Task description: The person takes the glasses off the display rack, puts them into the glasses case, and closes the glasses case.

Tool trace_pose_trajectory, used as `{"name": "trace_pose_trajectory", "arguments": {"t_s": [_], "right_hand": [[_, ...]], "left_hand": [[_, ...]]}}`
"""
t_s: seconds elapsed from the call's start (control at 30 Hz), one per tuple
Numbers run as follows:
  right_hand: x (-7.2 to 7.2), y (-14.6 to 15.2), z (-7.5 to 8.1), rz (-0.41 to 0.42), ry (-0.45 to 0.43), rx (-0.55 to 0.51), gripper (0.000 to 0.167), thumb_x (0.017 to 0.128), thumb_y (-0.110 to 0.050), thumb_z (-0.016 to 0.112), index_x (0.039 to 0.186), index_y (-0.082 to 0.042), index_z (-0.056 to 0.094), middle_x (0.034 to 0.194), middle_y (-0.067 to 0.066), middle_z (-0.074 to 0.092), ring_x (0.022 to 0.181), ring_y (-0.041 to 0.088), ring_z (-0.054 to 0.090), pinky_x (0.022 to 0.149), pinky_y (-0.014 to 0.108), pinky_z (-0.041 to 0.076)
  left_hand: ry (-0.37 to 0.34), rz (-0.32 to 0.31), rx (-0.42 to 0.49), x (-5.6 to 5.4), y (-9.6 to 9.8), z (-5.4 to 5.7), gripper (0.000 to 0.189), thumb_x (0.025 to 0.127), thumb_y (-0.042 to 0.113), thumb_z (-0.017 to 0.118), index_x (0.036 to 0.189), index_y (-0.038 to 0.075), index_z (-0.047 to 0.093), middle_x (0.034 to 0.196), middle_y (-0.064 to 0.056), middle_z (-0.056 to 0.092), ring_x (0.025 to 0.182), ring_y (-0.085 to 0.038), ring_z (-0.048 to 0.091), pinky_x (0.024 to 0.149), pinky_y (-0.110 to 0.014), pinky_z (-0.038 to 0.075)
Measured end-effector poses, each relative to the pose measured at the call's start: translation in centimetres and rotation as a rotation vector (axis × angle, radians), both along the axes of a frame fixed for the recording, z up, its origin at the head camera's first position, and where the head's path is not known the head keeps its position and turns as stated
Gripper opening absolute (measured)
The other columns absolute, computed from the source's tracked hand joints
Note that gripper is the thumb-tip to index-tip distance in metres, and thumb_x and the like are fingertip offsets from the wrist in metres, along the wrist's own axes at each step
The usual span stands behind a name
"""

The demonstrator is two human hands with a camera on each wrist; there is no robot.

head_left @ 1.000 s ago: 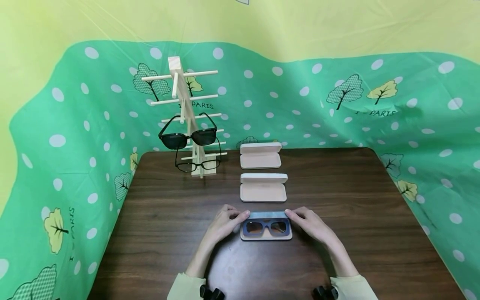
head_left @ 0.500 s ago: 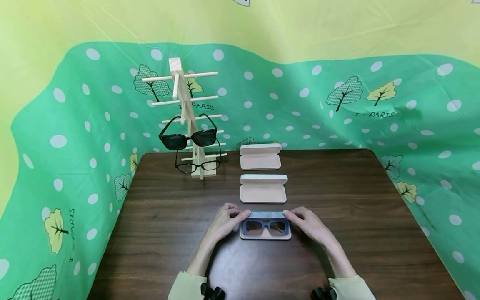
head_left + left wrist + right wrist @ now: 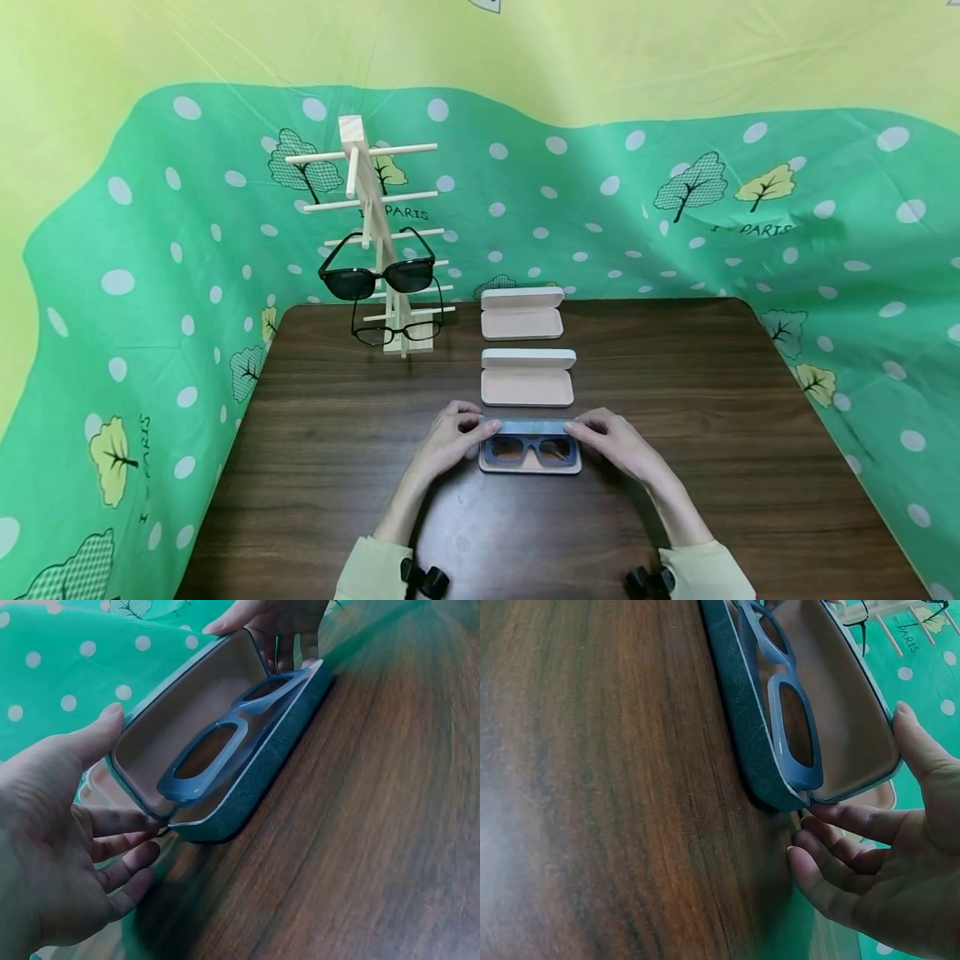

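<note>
In the head view a blue glasses case sits open on the table near the person, its lid standing up behind its base. Blue-framed sunglasses with brown lenses lie inside, front facing up. My left hand grips the left end of the lid, thumb on the upper edge and index finger low by the hinge corner, as the left wrist view shows. At the opposite end my right hand holds the lid likewise, its thumb at the lid's edge and its other fingers low behind the case.
Two more glasses cases, a nearer one and a farther one, lie open behind the blue case. At the back left a wooden display stand with pegs bears black sunglasses and black-rimmed eyeglasses. A patterned green cloth hangs behind the table.
The blue case and both hands have shifted slightly away from the person, toward the case behind. The thumbs stay on the lid, and the sunglasses remain inside.
</note>
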State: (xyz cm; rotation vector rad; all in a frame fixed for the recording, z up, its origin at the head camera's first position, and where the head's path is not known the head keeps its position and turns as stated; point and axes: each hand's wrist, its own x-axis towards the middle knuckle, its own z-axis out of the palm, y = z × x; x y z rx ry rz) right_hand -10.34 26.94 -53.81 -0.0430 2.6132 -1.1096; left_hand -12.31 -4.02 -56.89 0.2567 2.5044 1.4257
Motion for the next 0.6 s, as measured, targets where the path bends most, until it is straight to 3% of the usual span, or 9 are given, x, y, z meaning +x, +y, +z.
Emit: {"name": "trace_pose_trajectory", "arguments": {"t_s": [0.17, 0.6], "right_hand": [[0.18, 0.17, -0.21, -0.014, -0.012, 0.002, 0.050, 0.097, -0.048, 0.067, 0.122, -0.004, 0.071, 0.130, 0.017, 0.067, 0.126, 0.033, 0.059, 0.107, 0.054, 0.046], [0.46, 0.38, -0.42, -0.034, -0.070, -0.028, 0.060, 0.094, -0.052, 0.070, 0.131, -0.005, 0.066, 0.138, 0.018, 0.062, 0.130, 0.035, 0.056, 0.107, 0.056, 0.046]], "left_hand": [[0.005, -0.001, 0.000, 0.10, 0.01, -0.27, 0.057, 0.092, 0.051, 0.072, 0.120, 0.001, 0.074, 0.134, -0.007, 0.062, 0.131, -0.029, 0.054, 0.112, -0.051, 0.042], [-0.013, 0.010, 0.026, 0.41, -0.11, -0.65, 0.064, 0.090, 0.053, 0.074, 0.127, 0.001, 0.070, 0.139, -0.005, 0.059, 0.137, -0.028, 0.050, 0.114, -0.053, 0.040]]}}
